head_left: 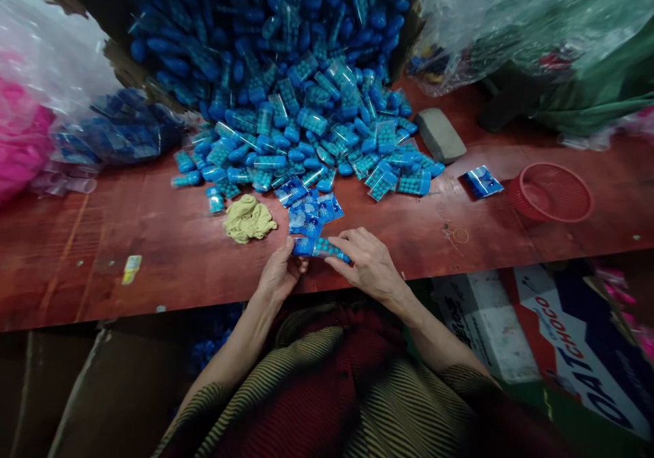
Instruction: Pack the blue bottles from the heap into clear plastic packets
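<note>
Close to the table's front edge, my left hand [282, 269] pinches a small printed blue card [303, 245]. My right hand [368, 262] grips a clear container of blue beads [327, 247] with a blue end, its fingers over the right part. Card and container meet end to end; whether the card is inside the container I cannot tell. Just beyond my hands lie several loose blue cards [308, 211]. A crumpled yellow-green cloth [248, 219] rests to the left of them. Behind is a big heap of similar bead containers [306, 138], spilling from a dark opening.
A grey block [440, 135], a blue packet [483, 181] and a red plastic basket [585, 202] stand on the right of the red table [194, 267]. Plastic bags [577, 35] bulge at the back right. Pink items [20, 138] are at left. Printed cartons [567, 342] sit below the edge.
</note>
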`<state>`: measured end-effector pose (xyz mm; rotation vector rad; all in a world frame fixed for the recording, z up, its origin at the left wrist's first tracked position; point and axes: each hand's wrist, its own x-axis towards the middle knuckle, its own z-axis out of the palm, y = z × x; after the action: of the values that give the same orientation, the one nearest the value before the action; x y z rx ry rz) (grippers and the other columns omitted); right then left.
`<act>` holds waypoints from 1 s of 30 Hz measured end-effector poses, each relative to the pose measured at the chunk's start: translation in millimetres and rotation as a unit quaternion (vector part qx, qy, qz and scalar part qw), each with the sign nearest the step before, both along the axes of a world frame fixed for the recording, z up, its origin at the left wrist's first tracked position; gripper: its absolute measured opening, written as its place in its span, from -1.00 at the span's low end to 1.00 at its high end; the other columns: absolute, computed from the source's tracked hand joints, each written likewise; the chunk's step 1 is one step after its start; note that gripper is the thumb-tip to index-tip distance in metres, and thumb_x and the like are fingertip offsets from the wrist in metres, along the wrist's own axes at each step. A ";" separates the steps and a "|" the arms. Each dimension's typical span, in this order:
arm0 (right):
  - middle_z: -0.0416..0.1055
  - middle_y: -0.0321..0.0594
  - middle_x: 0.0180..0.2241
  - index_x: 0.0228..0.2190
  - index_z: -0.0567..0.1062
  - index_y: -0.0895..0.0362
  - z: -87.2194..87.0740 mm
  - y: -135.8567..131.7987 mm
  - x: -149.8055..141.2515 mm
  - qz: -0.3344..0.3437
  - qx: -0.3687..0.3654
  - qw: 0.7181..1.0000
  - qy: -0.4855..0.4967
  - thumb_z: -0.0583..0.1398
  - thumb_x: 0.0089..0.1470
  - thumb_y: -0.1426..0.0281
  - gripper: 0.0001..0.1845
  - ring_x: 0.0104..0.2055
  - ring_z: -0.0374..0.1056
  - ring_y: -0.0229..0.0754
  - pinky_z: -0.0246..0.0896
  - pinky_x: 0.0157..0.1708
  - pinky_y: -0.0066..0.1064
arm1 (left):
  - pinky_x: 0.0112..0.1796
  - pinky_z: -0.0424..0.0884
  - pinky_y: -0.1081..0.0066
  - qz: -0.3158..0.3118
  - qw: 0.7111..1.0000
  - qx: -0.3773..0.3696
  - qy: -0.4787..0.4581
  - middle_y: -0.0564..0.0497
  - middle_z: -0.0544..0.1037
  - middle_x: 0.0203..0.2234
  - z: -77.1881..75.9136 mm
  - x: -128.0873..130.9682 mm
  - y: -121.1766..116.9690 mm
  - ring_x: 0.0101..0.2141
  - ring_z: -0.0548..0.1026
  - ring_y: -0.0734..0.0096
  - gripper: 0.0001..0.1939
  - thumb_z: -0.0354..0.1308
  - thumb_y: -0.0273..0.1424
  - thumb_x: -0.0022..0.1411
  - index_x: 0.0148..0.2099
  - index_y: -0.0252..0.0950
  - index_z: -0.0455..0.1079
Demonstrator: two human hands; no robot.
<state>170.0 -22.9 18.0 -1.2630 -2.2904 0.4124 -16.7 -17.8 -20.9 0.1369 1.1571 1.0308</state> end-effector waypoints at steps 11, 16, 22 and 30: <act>0.46 -0.11 -0.29 -0.15 0.48 0.15 3.1 -6.7 -8.7 -0.047 -0.018 0.999 0.015 0.09 0.16 0.21 -0.66 -0.24 0.30 -0.10 0.22 -0.24 -0.28 | -0.65 0.27 0.54 0.017 1.000 0.021 -0.004 0.10 0.37 -0.73 1.0 -1.7 -0.4 -0.67 0.35 0.53 -0.66 0.31 -0.18 -0.05 -0.46 -0.34 0.33; 0.45 -0.11 -0.29 -0.14 0.47 0.15 4.5 -7.0 -8.1 -0.039 -0.011 0.999 0.009 0.09 0.17 0.21 -0.66 -0.25 0.29 -0.10 0.23 -0.24 -0.28 | -0.65 0.27 0.53 0.002 0.999 0.046 -0.001 0.08 0.39 -0.72 0.2 -2.9 -0.2 -0.66 0.37 0.52 -0.66 0.31 -0.17 -0.05 -0.46 -0.35 0.35; 0.43 -0.10 -0.26 -0.11 0.46 0.14 2.6 -8.6 -9.2 -0.024 -0.004 1.000 0.000 0.11 0.15 0.23 -0.67 -0.23 0.27 -0.09 0.23 -0.23 -0.26 | -0.66 0.26 0.54 -0.002 0.996 0.077 0.034 0.07 0.44 -0.67 4.1 0.0 -2.1 -0.66 0.37 0.53 -0.62 0.33 -0.15 -0.10 -0.40 -0.36 0.39; 0.38 -0.09 -0.24 -0.12 0.45 0.18 -20.6 -8.3 -19.0 -0.071 -0.017 0.987 0.146 0.17 0.10 0.26 -0.66 -0.18 0.30 -0.11 0.29 -0.15 -0.26 | -0.55 0.38 0.52 0.029 0.993 0.091 0.063 0.11 0.48 -0.62 11.9 10.6 0.3 -0.60 0.42 0.52 -0.63 0.37 -0.20 -0.17 -0.42 -0.34 0.36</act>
<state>151.0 -31.2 -2.6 -1.2788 -1.9443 0.5491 -6.0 -17.5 -9.0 0.3190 1.1847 1.1923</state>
